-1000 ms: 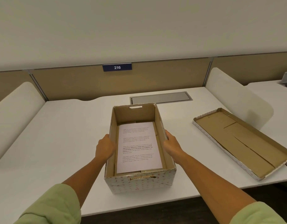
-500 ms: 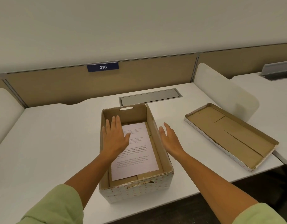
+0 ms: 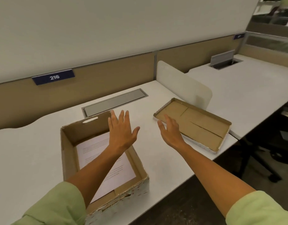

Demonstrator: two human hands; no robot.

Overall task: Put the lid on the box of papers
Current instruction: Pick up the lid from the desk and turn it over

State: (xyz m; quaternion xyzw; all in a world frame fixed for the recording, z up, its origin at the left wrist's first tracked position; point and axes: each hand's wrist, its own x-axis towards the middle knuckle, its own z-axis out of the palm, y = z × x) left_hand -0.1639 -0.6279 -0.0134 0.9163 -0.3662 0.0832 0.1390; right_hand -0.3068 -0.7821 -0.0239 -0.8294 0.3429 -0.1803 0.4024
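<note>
An open cardboard box point(image 3: 70, 153) stands on the white desk, with printed white papers point(image 3: 94, 150) lying flat inside. Its lid point(image 3: 203, 125) lies upside down on the desk to the right, brown inside facing up. My left hand point(image 3: 122, 130) is in the air over the box's far right corner, fingers spread, holding nothing. My right hand point(image 3: 170, 132) is spread open too, hovering over the near left end of the lid; whether it touches the lid I cannot tell.
The white desk point(image 3: 26, 153) ends in a front edge just past the box. A grey cable hatch point(image 3: 115, 101) sits behind the box. A rounded white divider point(image 3: 183, 83) stands behind the lid, with another desk point(image 3: 247, 88) beyond. A dark chair base point(image 3: 269, 153) is below right.
Both hands left the sides of the box, opened, and moved rightward toward the lid. The view has turned to the right.
</note>
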